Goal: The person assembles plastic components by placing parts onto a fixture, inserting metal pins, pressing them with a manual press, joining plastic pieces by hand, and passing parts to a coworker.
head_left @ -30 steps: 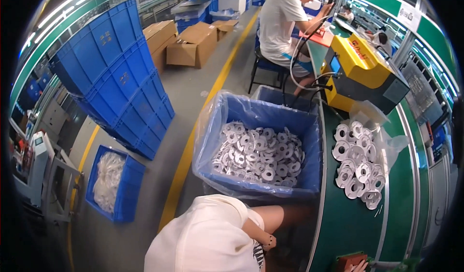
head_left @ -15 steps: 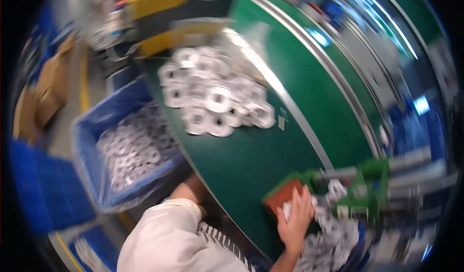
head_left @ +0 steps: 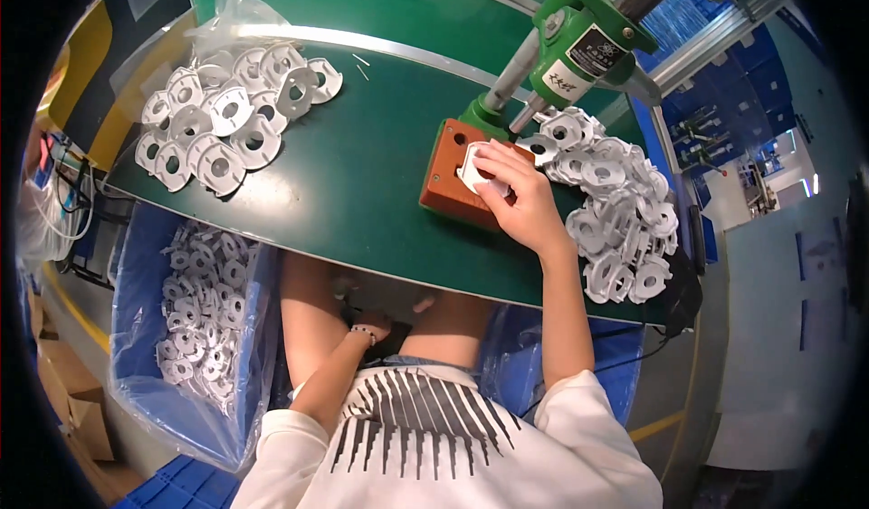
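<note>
We look down on a green surface (head_left: 362, 197) that spans the view, with a lined blue bin (head_left: 140, 265) below its left edge, full of white parts. A green press (head_left: 566, 57) stands at the surface's far right. A large heap of white parts (head_left: 620, 201) lies right of it, and a smaller heap (head_left: 244, 102) sits well apart on the left. In front of the press's column is an orange block (head_left: 444, 179). Our right hand (head_left: 525, 201) reaches over this block, far nearer to it than our left hand (head_left: 378, 323), which rests in our lap; in that shade we cannot tell how its fingers stand. The right hand's fingers and thumb curve narrowly about one white piece (head_left: 471, 170), holding it against the block's top. It lies ahead and left of the palm; the fingers cover too much to tell its long axis.
</note>
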The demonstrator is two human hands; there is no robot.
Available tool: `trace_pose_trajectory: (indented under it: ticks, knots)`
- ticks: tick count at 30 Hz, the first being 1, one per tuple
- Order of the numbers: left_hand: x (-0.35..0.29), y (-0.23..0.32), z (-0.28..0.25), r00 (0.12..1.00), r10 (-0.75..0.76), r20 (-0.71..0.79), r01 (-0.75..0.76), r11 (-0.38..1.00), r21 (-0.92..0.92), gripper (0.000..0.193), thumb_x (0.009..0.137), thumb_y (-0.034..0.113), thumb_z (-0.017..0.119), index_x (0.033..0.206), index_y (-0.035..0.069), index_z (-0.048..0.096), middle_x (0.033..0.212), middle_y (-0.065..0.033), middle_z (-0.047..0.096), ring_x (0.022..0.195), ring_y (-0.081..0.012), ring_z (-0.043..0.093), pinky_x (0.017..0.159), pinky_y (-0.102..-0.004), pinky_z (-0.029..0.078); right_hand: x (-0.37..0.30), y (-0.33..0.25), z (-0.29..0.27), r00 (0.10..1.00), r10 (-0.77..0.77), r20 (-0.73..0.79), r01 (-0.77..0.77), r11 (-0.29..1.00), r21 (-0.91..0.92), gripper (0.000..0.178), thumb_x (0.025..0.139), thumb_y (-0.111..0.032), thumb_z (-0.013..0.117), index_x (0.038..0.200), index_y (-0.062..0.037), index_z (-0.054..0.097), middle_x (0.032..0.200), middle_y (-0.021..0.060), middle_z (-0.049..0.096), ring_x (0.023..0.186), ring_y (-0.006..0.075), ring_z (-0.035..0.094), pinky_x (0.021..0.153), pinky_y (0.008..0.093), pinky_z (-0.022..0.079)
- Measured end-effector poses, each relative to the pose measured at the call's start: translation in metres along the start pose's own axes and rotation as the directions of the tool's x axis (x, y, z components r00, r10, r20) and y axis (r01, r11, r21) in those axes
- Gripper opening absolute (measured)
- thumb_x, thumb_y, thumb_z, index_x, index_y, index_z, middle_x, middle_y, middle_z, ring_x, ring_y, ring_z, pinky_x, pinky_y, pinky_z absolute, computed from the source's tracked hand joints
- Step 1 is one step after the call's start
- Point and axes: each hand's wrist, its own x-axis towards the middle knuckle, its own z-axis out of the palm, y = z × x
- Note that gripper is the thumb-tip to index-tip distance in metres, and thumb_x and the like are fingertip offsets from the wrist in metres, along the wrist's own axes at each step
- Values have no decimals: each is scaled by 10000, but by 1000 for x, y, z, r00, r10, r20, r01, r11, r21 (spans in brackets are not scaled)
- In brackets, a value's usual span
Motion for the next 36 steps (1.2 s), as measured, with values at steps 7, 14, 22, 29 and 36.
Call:
trace_pose_trajectory:
  ticks: [7,14,22,29,36]
  knots:
    - [-83,69,-92,856,283,-432,-451,818,-358,188,795,143,514,908,34,619,870,-177,621,820,-357,586,729,-402,476,-11,-10,16,1000,1,23,4,969,-249,322,827,-143,549,1135,-52,567,1195,108,544,1215,332,392,1003,448,289]
    - [-133,101,-234,408,617,-673,-838,546,-7,249,661,-41,566,891,49,597,791,-112,611,716,-270,590,643,-339,466,-15,-14,6,992,40,123,8,932,-363,525,849,-430,477,1236,-75,461,1310,79,439,1254,343,319,1026,520,185]
    - [-58,48,-416,147,374,-916,-222,915,338,271,719,83,614,980,52,547,872,-133,605,822,-312,567,719,-377,456,-13,-17,4,980,66,186,14,916,-402,649,839,-552,408,1305,-101,370,1373,65,357,1284,348,260,1026,561,138]
    - [-21,32,-428,334,262,-906,-22,963,270,261,694,179,634,922,76,559,740,-121,614,762,-326,560,671,-424,439,-25,-2,15,974,-81,-210,68,995,-68,612,845,-522,452,1179,-11,502,1243,141,496,1236,372,337,1012,466,250]
    - [-42,121,-414,357,191,-914,-677,728,-113,425,774,34,577,1179,24,450,734,-76,601,596,-101,578,546,-217,438,-27,13,7,847,-210,-488,207,976,-61,402,822,-339,541,1016,12,569,1074,157,591,1019,323,530,912,408,387]
